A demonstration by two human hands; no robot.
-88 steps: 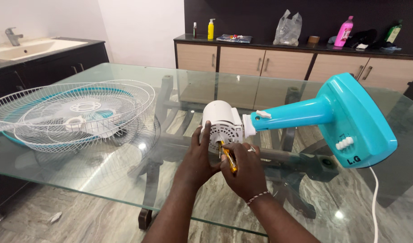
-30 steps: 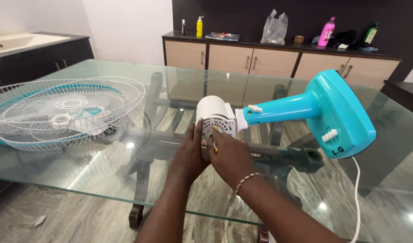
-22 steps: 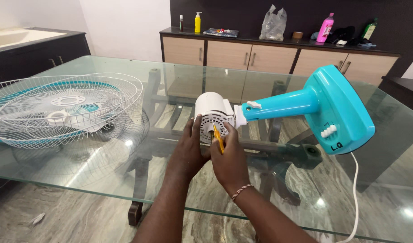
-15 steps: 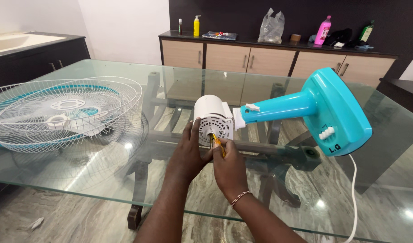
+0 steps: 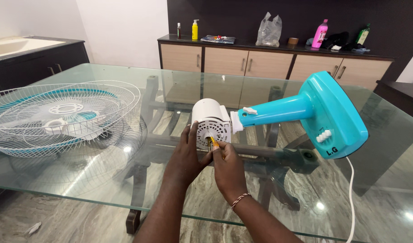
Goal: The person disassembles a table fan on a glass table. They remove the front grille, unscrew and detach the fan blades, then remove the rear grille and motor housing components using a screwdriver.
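Note:
A table fan lies on its side on the glass table (image 5: pixel 103 189). Its white motor housing (image 5: pixel 209 118) faces me, and its turquoise neck and base (image 5: pixel 325 112) stretch off to the right. My left hand (image 5: pixel 185 155) rests against the left side of the housing's vented face, steadying it. My right hand (image 5: pixel 228 166) grips a small yellow-handled screwdriver (image 5: pixel 212 142), whose tip is pressed into the vented face near its middle.
White wire fan guards with turquoise blades (image 5: pixel 62 117) sit on the table at left. A white power cord (image 5: pixel 350 198) trails from the base at right. Behind stands a sideboard (image 5: pixel 269 63) with bottles and a plastic bag; a sink counter (image 5: pixel 31 49) stands at far left.
My right hand has turned and shifted with the screwdriver against the housing's face. The view has swung slightly. My left hand has stayed on the housing.

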